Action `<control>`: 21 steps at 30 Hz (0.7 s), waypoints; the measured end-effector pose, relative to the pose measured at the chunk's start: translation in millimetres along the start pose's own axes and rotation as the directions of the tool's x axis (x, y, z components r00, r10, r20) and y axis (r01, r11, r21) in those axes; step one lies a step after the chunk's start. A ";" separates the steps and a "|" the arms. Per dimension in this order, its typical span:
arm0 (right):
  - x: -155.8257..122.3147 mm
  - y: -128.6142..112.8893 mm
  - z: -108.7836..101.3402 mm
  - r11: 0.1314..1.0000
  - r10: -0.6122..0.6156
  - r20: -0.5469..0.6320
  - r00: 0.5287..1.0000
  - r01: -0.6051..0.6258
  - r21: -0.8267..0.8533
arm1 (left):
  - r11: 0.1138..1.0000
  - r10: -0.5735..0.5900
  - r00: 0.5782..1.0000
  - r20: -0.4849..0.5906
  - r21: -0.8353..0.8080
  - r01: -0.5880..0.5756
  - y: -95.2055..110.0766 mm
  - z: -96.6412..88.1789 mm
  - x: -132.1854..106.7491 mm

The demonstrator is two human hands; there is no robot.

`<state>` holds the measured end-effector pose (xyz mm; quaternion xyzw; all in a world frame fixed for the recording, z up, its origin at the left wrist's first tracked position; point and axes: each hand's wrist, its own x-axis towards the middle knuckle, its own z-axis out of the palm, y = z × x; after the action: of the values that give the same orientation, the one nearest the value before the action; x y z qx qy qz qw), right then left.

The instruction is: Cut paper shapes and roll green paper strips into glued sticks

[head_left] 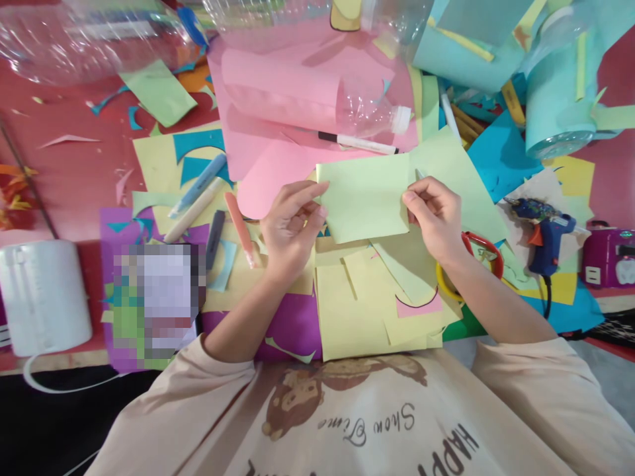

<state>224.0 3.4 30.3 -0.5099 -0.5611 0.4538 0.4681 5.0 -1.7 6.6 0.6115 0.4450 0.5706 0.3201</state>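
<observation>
A light green sheet of paper is held up between both hands over a pile of yellow paper pieces. My left hand pinches its left edge with curled fingers. My right hand pinches its right edge and also seems to hold a thin pen-like tip against it. Another light green sheet lies just behind the held one.
Pink paper and a clear plastic bottle lie beyond, with a black marker. Pens and markers lie at the left, scissors and a blue glue gun at the right. A white roll stands at far left.
</observation>
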 end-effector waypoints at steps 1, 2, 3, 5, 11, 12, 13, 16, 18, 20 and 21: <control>-0.1 -0.1 0.1 1.000 0.002 0.001 1.000 -0.002 0.000 | 1.000 0.000 1.000 -0.001 0.005 0.000 0.1 0.0 -0.1; -0.3 -0.1 0.1 1.000 0.005 0.002 1.000 -0.005 -0.003 | 1.000 -0.004 1.000 -0.003 0.011 0.004 0.1 0.0 -0.2; -0.4 -0.1 0.2 1.000 0.008 0.000 1.000 -0.008 -0.009 | 1.000 -0.009 1.000 -0.006 0.017 0.009 0.0 0.0 -0.4; -0.6 -0.1 0.2 1.000 0.013 -0.007 1.000 -0.014 -0.022 | 0.999 -0.026 1.000 -0.009 0.026 0.026 -0.7 -0.2 -1.0; -0.2 -1.1 -0.1 0.999 0.023 -0.015 1.000 -0.024 -0.038 | 0.998 -0.057 0.998 0.030 0.007 0.057 -3.9 -0.7 -3.9; -0.1 -1.4 -0.1 0.999 0.025 -0.016 1.000 -0.026 -0.039 | 0.998 -0.060 0.998 0.033 0.002 0.060 -3.6 -0.7 -4.2; 0.0 -1.5 -0.1 0.999 0.025 -0.017 1.000 -0.025 -0.039 | 0.998 -0.062 0.997 0.035 -0.002 0.063 -2.9 -0.6 -4.3; 0.1 -1.3 -0.2 0.999 0.010 -0.017 1.000 -0.011 -0.037 | 0.998 -0.068 0.996 0.053 -0.005 0.068 -0.5 -0.5 -3.3; 0.3 -0.8 -0.3 0.999 0.002 -0.018 1.000 -0.003 -0.032 | 0.997 -0.074 0.996 0.049 -0.011 0.075 0.1 -0.5 -1.8; 0.7 -0.5 -0.5 1.000 -0.008 -0.029 1.000 0.007 -0.018 | 0.997 -0.069 0.998 0.008 -0.030 0.069 -0.4 -0.1 -0.4; 1.0 -0.5 -0.6 1.000 -0.012 -0.037 0.999 0.011 -0.009 | 0.997 -0.067 0.998 -0.013 -0.040 0.066 -0.9 0.3 0.0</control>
<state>224.5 4.4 30.9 -0.5172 -0.5573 0.4389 0.4788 5.1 -1.3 5.7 0.5858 0.4561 0.5727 0.3477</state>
